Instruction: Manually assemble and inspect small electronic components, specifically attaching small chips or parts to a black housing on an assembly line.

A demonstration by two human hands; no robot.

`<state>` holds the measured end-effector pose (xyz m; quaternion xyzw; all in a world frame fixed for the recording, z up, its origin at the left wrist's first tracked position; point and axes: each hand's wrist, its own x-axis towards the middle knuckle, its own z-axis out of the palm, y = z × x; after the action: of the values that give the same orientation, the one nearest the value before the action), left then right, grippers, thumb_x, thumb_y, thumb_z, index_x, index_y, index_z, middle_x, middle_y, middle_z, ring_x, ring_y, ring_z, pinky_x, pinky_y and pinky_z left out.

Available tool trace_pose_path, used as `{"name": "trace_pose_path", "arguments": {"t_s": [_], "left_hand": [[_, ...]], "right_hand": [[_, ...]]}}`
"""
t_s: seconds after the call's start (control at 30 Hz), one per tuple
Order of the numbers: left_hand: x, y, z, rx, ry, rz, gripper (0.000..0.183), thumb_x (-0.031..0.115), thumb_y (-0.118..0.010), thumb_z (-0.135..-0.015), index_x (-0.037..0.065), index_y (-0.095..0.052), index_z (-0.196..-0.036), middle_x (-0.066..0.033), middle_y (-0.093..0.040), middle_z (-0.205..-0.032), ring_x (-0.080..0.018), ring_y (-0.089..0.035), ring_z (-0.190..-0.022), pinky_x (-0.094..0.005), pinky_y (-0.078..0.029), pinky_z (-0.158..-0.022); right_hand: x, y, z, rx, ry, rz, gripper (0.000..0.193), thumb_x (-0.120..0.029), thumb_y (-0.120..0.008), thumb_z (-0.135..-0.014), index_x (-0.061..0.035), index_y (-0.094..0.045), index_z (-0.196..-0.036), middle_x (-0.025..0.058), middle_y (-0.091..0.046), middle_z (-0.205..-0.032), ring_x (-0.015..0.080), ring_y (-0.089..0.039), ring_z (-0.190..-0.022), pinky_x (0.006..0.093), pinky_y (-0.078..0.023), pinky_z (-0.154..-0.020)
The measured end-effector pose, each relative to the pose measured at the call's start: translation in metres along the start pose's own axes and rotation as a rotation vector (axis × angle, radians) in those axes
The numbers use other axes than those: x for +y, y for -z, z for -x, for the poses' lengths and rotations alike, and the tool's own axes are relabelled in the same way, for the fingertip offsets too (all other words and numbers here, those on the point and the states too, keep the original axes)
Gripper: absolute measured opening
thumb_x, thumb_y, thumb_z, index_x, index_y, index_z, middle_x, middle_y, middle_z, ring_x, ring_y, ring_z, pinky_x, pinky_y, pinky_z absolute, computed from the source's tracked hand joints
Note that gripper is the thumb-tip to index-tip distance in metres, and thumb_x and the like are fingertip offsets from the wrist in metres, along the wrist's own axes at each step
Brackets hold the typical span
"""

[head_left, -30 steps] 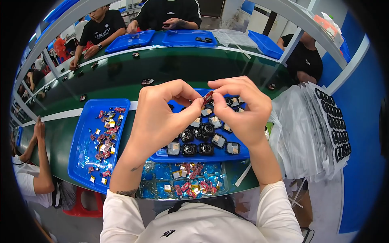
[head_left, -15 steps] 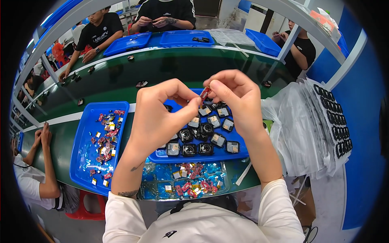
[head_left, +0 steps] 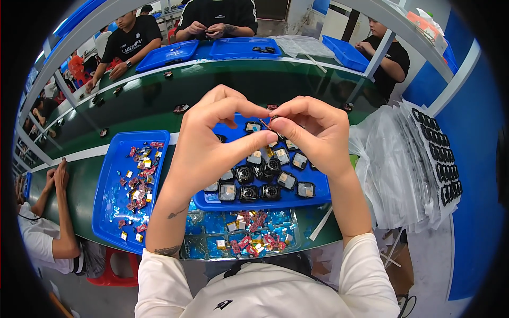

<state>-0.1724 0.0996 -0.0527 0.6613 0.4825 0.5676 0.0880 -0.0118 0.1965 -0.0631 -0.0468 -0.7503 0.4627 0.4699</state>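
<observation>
Probably light and fragile, small red circuit board [head_left: 266,125] sits pinched in right hand [head_left: 319,133], best held by edges; left hand [head_left: 209,132] has fingertips parted.

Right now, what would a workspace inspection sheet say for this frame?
Surface: dark green worktop bearing trays.
Parts: black watch-style cases in the central blue tray; red circuit boards and pale battery cells in the clear compartmented tray nearest the wearer; more in the left blue tray.
Clutter: clear plastic sheets stacked at right; white strip beside the clear compartmented tray.
Hands: right hand pinches a small reddish part, mostly hidden; left hand has its fingertips beside it, grip unclear.
Cables: nothing seen clearly.
Surroundings: co-workers across the worktop and at left; red stool at lower left.
</observation>
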Motion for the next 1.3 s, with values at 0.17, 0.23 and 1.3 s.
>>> {"name": "trace_pose_path", "arguments": {"t_s": [0.17,0.23,1.3], "left_hand": [[-0.004,0.002,0.000,-0.039,0.003,0.053,0.015,0.009,-0.074,-0.074,-0.001,-0.066,-0.081,-0.0037,-0.059,-0.079,-0.0086,-0.052,-0.071,-0.0211,-0.041,-0.065],[0.004,0.004,0.001,-0.113,0.229,0.059,0.015,0.008,-0.074,-0.073,-0.001,-0.066,-0.081,-0.0027,-0.059,-0.076,-0.0078,-0.052,-0.069,-0.0209,-0.040,-0.063],[-0.010,-0.003,0.000,-0.049,0.352,0.440,0.012,0.010,-0.065,-0.084,-0.001,-0.066,-0.086,-0.0024,-0.065,-0.078,-0.0045,-0.057,-0.072,-0.0188,-0.045,-0.067]], "right_hand": [[-0.005,0.007,-0.002,0.006,-0.070,-0.002,0.011,-0.002,-0.067,-0.082,0.0032,-0.068,-0.091,0.0073,-0.068,-0.084,0.0111,-0.064,-0.076,0.0225,-0.051,-0.068],[-0.005,0.011,-0.002,-0.018,-0.108,0.050,0.013,-0.003,-0.068,-0.081,0.0028,-0.069,-0.092,0.0082,-0.069,-0.081,0.0106,-0.063,-0.072,0.0218,-0.051,-0.066],[0.007,0.008,0.001,-0.092,-0.095,-0.186,0.015,-0.011,-0.066,-0.086,0.0025,-0.065,-0.091,0.0073,-0.066,-0.081,0.0128,-0.064,-0.078,0.0231,-0.051,-0.069]]}}
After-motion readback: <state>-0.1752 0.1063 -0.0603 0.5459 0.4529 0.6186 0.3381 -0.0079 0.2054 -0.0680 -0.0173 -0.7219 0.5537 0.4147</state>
